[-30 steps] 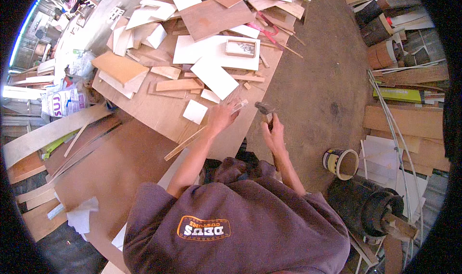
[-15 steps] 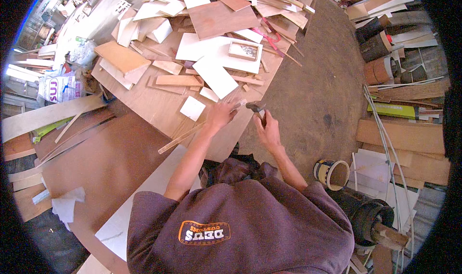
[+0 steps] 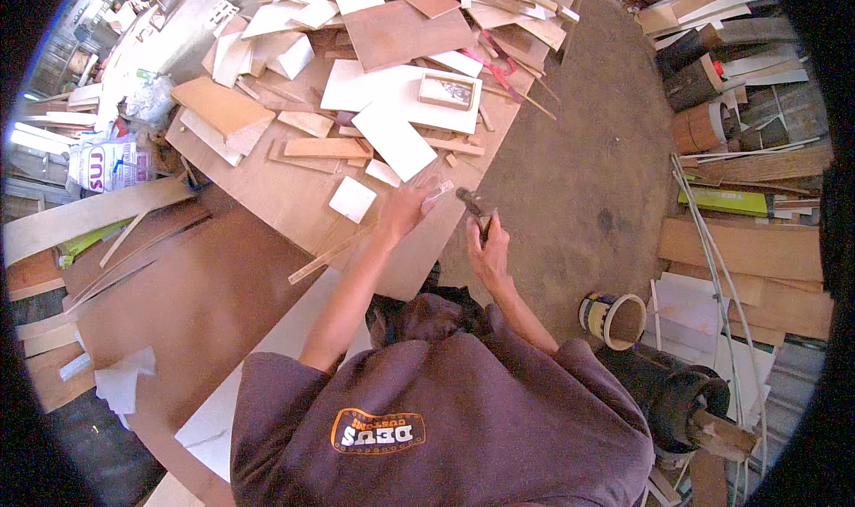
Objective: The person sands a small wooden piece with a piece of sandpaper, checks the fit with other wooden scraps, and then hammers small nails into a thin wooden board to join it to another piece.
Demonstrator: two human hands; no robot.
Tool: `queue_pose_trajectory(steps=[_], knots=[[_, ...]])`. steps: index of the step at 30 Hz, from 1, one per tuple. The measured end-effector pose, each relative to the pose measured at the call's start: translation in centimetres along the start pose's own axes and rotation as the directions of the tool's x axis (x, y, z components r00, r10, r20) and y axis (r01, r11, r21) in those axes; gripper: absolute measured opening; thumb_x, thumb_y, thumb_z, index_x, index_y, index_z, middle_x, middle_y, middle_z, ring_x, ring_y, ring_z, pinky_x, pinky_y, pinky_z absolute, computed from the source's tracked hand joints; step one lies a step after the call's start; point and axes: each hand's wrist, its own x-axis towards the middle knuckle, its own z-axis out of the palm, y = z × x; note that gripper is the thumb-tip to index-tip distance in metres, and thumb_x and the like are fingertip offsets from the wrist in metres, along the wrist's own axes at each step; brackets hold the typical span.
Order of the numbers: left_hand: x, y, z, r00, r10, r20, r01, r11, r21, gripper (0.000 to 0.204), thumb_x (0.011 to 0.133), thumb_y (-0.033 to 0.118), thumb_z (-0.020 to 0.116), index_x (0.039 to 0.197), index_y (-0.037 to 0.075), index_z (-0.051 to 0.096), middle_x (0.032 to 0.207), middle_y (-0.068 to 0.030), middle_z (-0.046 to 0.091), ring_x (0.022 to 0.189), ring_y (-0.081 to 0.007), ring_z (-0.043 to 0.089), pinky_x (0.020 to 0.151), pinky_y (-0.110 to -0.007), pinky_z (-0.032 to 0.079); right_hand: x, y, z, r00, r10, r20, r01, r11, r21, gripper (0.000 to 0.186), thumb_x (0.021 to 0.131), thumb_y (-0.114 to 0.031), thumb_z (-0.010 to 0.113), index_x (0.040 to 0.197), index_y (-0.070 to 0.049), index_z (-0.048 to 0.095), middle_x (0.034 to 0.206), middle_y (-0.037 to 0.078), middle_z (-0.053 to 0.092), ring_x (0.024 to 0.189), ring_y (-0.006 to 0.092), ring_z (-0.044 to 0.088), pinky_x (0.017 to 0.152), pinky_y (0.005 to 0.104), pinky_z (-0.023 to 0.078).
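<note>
My right hand (image 3: pixel 489 251) is closed round the handle of a hammer (image 3: pixel 469 201), whose dark head points up and away from me. Over the near right edge of the wooden worktable (image 3: pixel 419 256), my left hand (image 3: pixel 405 211) pinches a short, narrow pale strip (image 3: pixel 439 192). The strip's far end comes close to the hammer head, with a small gap between them. Beside the left wrist a long thin wooden stick (image 3: pixel 321 259) lies on the table. A white square piece (image 3: pixel 352 200) and a white rectangular board (image 3: pixel 394 142) lie just beyond the left hand.
Offcuts and boards, among them a brown panel (image 3: pixel 408 37), are heaped across the far tabletop. A small framed box (image 3: pixel 447 90) rests on a white board. Red-handled pliers or cutters (image 3: pixel 500 60) lie near the right edge. A bucket (image 3: pixel 614 320) stands at the lower right.
The hammer head has drawn slightly away from the pale strip, and my right hand has come a little nearer my body. My left hand has tilted, so the strip shows more plainly.
</note>
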Motion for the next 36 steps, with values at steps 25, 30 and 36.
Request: queue_pose_trajectory(steps=[25, 30, 36], knots=[[-0.3, 2.1, -3.4, 0.993, -0.088, 0.077, 0.095, 0.991, -0.093, 0.052, 0.084, 0.021, 0.068, 0.134, 0.019, 0.053, 0.085, -0.0153, 0.069, 0.080, -0.0346, 0.068, 0.070, -0.045, 0.056, 0.8, 1.1, 0.9, 0.977, -0.065, -0.201, 0.067, 0.998, -0.001, 0.032, 0.090, -0.020, 0.062, 0.103, 0.008, 0.054, 0.069, 0.024, 0.058, 0.055, 0.0302, 0.057, 0.055, 0.0399, 0.045], [-0.2, 1.4, -2.4, 0.998, -0.040, 0.044, 0.041, 0.998, -0.037, 0.058, 0.084, 0.022, 0.068, 0.138, 0.019, 0.049, 0.082, -0.0169, 0.068, 0.077, -0.0355, 0.068, 0.069, -0.047, 0.055, 0.4, 1.8, 1.3, 0.999, 0.011, -0.046, -0.014, 0.997, -0.072, 0.027, 0.091, -0.018, 0.061, 0.102, 0.005, 0.052, 0.064, 0.020, 0.053, 0.054, 0.0245, 0.054, 0.053, 0.0379, 0.043], [-0.4, 2.1, -3.4, 0.994, -0.044, 0.099, 0.053, 0.994, -0.091, 0.056, 0.085, 0.025, 0.067, 0.138, 0.019, 0.048, 0.086, -0.0162, 0.069, 0.080, -0.0369, 0.068, 0.068, -0.047, 0.055, 0.5, 2.3, 1.5, 0.984, -0.053, -0.168, 0.061, 0.997, 0.042, 0.026, 0.091, -0.019, 0.061, 0.101, 0.005, 0.054, 0.060, 0.015, 0.051, 0.052, 0.0186, 0.050, 0.051, 0.0362, 0.040]])
